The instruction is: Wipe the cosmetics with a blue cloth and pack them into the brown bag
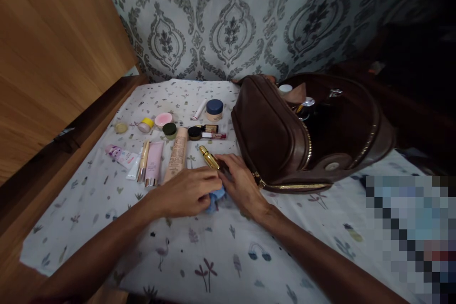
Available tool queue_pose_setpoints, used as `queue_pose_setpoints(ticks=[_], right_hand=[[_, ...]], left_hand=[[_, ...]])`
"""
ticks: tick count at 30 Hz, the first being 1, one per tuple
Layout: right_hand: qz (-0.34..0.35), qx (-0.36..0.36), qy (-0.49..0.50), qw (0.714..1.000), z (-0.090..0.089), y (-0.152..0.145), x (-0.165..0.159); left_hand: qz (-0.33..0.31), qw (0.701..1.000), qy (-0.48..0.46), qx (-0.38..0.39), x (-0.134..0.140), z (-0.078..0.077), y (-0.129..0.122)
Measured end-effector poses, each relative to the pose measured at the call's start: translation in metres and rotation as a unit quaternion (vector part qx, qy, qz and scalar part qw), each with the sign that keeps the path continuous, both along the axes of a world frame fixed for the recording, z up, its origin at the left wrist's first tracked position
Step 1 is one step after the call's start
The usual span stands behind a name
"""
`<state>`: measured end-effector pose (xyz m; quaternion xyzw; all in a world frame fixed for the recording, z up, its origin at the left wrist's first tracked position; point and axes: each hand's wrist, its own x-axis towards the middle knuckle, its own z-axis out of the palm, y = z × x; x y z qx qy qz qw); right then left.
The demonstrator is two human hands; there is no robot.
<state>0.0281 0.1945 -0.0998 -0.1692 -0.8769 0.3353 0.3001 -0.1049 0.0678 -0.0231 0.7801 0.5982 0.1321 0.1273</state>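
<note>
My left hand (194,191) is closed, its fingers curled over a small blue cloth (215,196) that is mostly hidden beneath them. Opposite it, my right hand (244,185) grips a shiny gold cosmetic tube (209,157), which points up and left out of the gap between both hands. The lower end of this tube is hidden by my fingers, and the cloth is right beside it. Just left of my hands lies a beige squeeze tube (177,154). The brown leather bag (272,128) stands unzipped close to my right hand, with several items inside.
Left of my hands lie a pink tube (154,161), a gold-capped slim tube (143,161) and a purple-white tube (121,156). Behind them are a pink round container (163,119), a dark green-lidded jar (170,129) and a blue-lidded jar (214,109). A wooden panel (60,33) borders the left side.
</note>
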Motion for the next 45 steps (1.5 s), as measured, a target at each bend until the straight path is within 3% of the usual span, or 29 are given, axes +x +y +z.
queue_pose_setpoints(ticks=[2,6,9,13,20,25,31,36,39,45], right_hand=[[-0.001,0.004,-0.009,1.000,0.001,-0.002,-0.001],[0.022,0.021,-0.026,0.999,0.002,-0.005,-0.002],[0.015,0.017,-0.018,1.000,0.001,-0.003,-0.002],[0.006,-0.024,0.027,0.999,0.000,0.000,0.000],[0.022,-0.115,0.111,0.987,0.004,-0.005,0.002],[0.050,-0.145,0.121,0.981,0.008,-0.011,0.005],[0.032,-0.267,0.103,0.958,0.014,-0.008,0.007],[0.022,-0.293,0.114,0.949,0.017,-0.009,0.007],[0.034,-0.302,0.112,0.946,0.018,-0.011,0.007],[0.052,-0.368,0.104,0.923,0.020,-0.011,0.007]], left_hand=[[0.044,0.998,-0.047,0.020,-0.006,0.002,0.001],[0.193,0.971,-0.125,0.062,-0.026,0.010,0.003],[0.292,0.945,-0.124,0.078,-0.044,0.011,0.005],[0.350,0.928,-0.108,0.067,-0.061,0.001,0.008],[0.343,0.921,-0.185,0.025,-0.061,-0.003,0.010],[0.280,0.917,-0.284,-0.013,-0.057,-0.001,0.010],[0.218,0.869,-0.437,-0.084,-0.055,0.004,0.005],[0.246,0.896,-0.366,-0.047,-0.050,0.003,0.005],[0.224,0.916,-0.333,-0.029,-0.047,-0.001,0.008],[0.194,0.920,-0.341,-0.009,-0.046,-0.005,0.009]])
